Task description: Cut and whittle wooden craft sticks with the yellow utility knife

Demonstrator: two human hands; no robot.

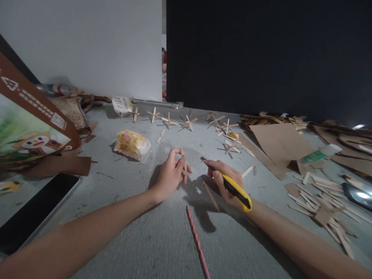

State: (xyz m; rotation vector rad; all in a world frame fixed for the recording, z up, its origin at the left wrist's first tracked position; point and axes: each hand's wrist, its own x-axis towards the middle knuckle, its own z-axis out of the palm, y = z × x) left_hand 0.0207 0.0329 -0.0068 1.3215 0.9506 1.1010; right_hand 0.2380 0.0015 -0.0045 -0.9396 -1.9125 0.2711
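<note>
1. Your left hand (pixel 171 172) pinches a short, flat, pale wooden stick (pixel 183 157) upright between thumb and fingers, above the grey tabletop (pixel 130 240).
2. Your right hand (pixel 228 180) wraps a yellow-and-black plastic utility knife (pixel 232 186), its tip toward your left hand.
3. Below your 2 hands lies a pink twisted rod (pixel 197 240); crossed wooden sticks (pixel 189 123) stand beyond them.

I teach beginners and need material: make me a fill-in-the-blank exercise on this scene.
The utility knife is in the ____ hand.
The phone lies on the person's ____ side.
The tube with the white cap has a ____ body.
The left hand holds a stick made of ____.

Missing words: right; left; green; wood
</note>
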